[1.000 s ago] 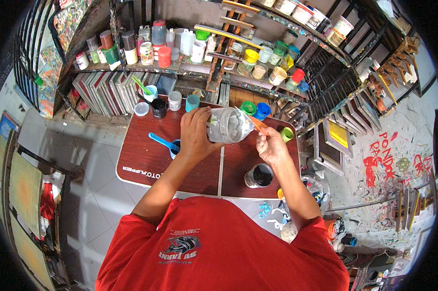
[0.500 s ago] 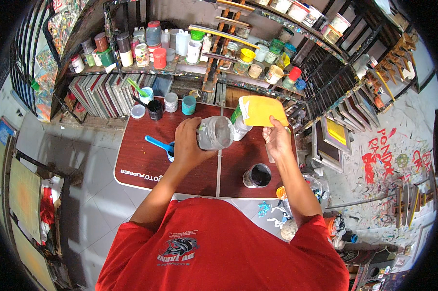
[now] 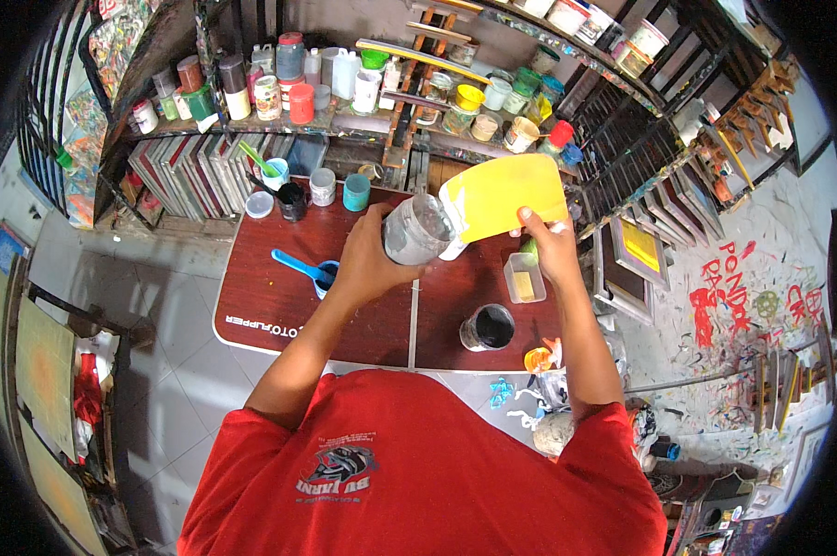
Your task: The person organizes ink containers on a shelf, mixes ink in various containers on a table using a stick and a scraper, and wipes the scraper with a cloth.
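Note:
My left hand (image 3: 363,259) is wrapped around a clear plastic jar (image 3: 414,232), tilted with its mouth to the right. A greyish smear coats the inside of the jar. In my right hand (image 3: 553,250) I pinch a flat yellow plastic scraper (image 3: 511,199), thumb on top. White paste lines the scraper's left edge, which is at the jar's rim; whether they touch I cannot tell. Below the scraper stands a small clear box (image 3: 527,281) with a yellowish block inside. A jar of dark paint (image 3: 488,328) is nearer to me, between my forearms.
The dark red folding table (image 3: 363,324) also holds a blue spoon (image 3: 298,266) in a blue cup, a teal jar (image 3: 355,193), a whitish jar (image 3: 323,187), a black cup (image 3: 291,201) and a round lid (image 3: 259,205). Beyond are shelves of paint pots (image 3: 301,104) and stacked frames (image 3: 191,176).
The scraper has come left and down to the jar's mouth, while the jar has risen slightly and tipped. The small clear box has come into view beside my right hand.

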Demonstrator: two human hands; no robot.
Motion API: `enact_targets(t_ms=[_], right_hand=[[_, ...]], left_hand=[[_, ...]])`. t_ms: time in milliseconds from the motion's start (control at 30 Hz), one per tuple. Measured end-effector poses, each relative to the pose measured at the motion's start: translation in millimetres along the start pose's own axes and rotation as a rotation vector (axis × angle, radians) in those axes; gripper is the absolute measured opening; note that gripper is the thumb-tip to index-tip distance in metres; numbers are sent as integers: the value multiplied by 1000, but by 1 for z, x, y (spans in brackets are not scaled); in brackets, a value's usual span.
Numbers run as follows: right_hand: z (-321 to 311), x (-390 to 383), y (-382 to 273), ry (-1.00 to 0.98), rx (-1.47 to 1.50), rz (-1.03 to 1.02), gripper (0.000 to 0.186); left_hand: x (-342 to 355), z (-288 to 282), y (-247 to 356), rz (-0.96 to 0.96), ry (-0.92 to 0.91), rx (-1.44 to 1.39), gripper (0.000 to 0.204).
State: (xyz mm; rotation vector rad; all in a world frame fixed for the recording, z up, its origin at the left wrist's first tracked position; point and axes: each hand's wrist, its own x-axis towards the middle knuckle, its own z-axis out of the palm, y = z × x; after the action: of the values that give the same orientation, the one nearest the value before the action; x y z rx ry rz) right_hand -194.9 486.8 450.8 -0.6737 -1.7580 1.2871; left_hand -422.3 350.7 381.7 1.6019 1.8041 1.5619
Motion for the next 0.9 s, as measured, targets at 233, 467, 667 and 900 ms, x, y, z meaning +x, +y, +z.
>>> enact_targets(t_ms=[233,467,667,900], right_hand=[[-1,-2,-5,24,85,115,18],[-6,-13,4,19,135,200,26],[-23,-21,4,22,78,249,24],[9,-40,3,233,-148,-151,13]], left_hand=[[-3,-7,2,-15,11,-27,84],[-9,-8,6,-28,41,-74,83],[-11,-12,-5,-68,127,-184,79],[-20,-4,7,-126,134,-164,79]])
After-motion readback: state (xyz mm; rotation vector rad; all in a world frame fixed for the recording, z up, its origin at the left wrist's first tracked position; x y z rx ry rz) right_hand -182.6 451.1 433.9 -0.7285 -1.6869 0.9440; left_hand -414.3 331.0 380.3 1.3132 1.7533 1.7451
